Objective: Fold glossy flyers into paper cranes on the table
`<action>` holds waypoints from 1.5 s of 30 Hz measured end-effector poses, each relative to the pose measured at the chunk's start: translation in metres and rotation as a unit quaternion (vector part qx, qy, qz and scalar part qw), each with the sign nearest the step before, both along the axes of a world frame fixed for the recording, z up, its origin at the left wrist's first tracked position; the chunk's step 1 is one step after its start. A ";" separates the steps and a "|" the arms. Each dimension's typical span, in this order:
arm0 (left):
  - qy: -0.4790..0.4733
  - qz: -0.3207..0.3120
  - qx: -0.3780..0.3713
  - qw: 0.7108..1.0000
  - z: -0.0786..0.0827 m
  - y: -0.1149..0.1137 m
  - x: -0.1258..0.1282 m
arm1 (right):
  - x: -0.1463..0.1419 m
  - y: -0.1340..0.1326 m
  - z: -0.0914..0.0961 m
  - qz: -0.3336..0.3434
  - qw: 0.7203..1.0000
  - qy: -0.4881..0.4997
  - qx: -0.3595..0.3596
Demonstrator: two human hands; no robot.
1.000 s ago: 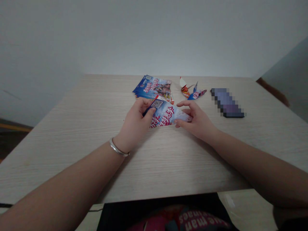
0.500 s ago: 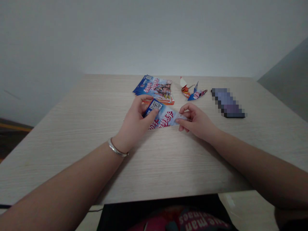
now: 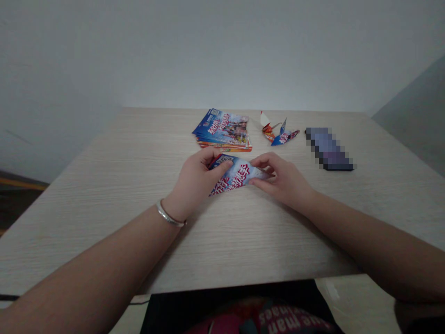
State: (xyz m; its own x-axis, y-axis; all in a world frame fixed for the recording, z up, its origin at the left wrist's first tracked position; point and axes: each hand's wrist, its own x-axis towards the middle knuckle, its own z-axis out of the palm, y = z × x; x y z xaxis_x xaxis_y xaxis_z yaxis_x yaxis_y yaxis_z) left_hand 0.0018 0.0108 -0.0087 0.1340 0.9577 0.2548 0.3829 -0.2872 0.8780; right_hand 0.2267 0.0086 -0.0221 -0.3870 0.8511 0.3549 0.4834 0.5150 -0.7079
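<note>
Here's the counter (image 3: pixel 243 246), flat, pale, streaked like wood, and a decent bed, I'd judge, for pressing creases! Centre stage, the left hand (image 3: pixel 198 177) is clamped on the paper (image 3: pixel 239 178), thumb flat on top, and the right hand (image 3: pixel 287 181) pinches its pointed right end! The paper sits between the two, on the near side of the stack (image 3: pixel 220 131). Good handling here, I'd say: left thumb firm, right fingers squaring the edges, pressure slow and even, since a glossy sheet may slip or spring. Now that stack: thin, shiny leaflets, fanned, blue over orange. To the right, the phone (image 3: pixel 328 147), a dark slab, screen blurred. The paper tapers to a folded wedge! And smallest, the orange bird (image 3: pixel 268 133) and blue bird (image 3: pixel 283 138), all crisp points.
</note>
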 end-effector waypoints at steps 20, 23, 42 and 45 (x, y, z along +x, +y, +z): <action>-0.127 -0.016 -0.157 0.979 -0.005 -0.001 0.005 | 0.004 0.005 0.001 -0.003 0.989 -0.070 0.132; -0.081 -0.080 -0.159 0.981 -0.007 0.006 0.001 | 0.013 0.012 0.000 0.031 0.992 -0.074 0.096; 0.352 -0.094 -0.009 0.931 -0.001 0.011 -0.023 | 0.041 0.014 0.009 0.234 0.927 -0.242 0.163; 0.373 -0.107 -0.032 0.921 0.003 0.012 -0.028 | 0.043 0.016 0.008 0.226 0.909 -0.284 0.204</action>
State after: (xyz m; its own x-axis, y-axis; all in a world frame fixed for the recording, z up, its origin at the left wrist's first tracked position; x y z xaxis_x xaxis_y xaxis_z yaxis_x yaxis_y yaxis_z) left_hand -0.0258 0.0228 -0.0059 0.4370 0.8985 -0.0406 0.8269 -0.3836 0.4113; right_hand 0.2693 0.0248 -0.0143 -0.8837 0.4022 0.2395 0.3856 0.9155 -0.1147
